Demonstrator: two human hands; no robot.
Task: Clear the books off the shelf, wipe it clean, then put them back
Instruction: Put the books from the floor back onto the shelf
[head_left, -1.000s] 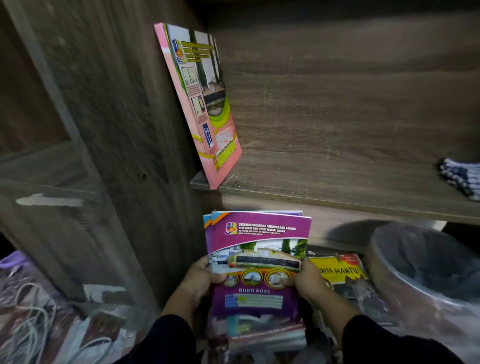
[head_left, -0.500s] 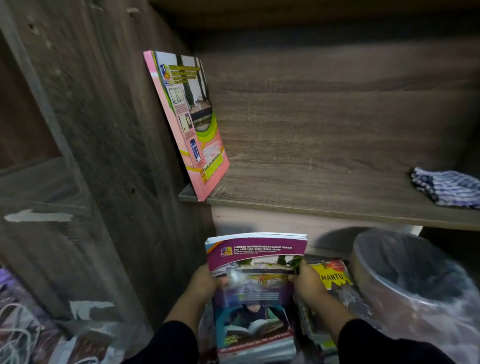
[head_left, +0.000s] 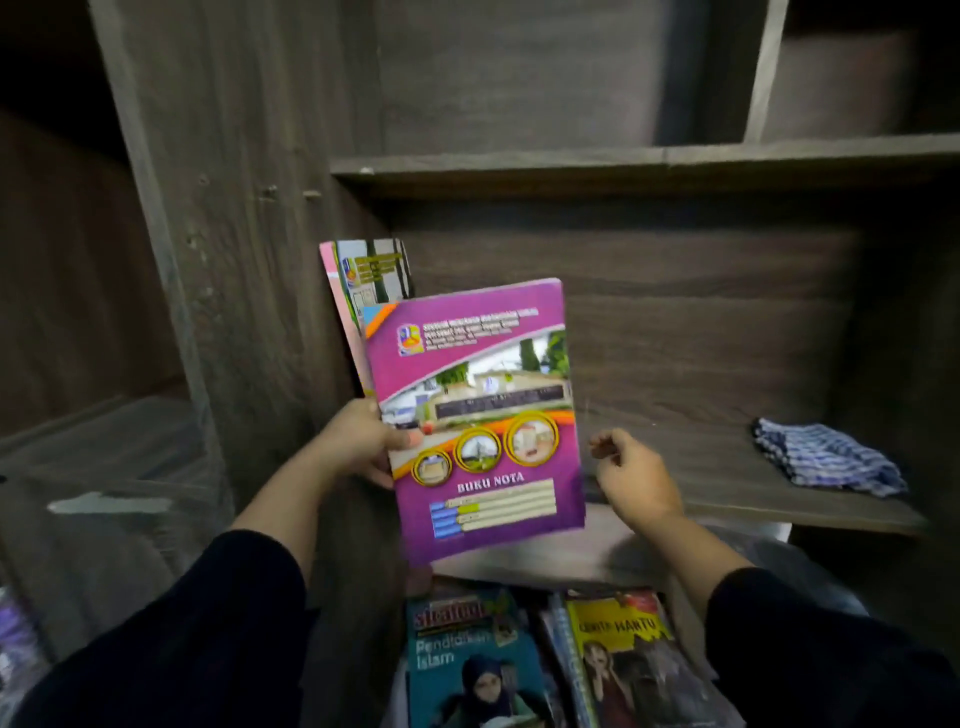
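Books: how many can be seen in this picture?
4: a purple book in the left hand, a pink book leaning on the shelf, and two lying below. More may be hidden underneath.

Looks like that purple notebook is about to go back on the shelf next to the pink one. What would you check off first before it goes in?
1. Grip on the purple notebook: ok. The left hand holds it by its left edge, thumb on the cover.
2. Right hand free to help: ok. It is beside the notebook, holding nothing.
3. Pink book stays put: cannot tell. It leans against the side wall, and the notebook hides its lower part.
4. Room on the shelf: ok. Bare board lies to the right of the pink book.
5. Striped cloth out of the way: ok. It lies far right on the shelf.
6. Shelf wiped: cannot tell.
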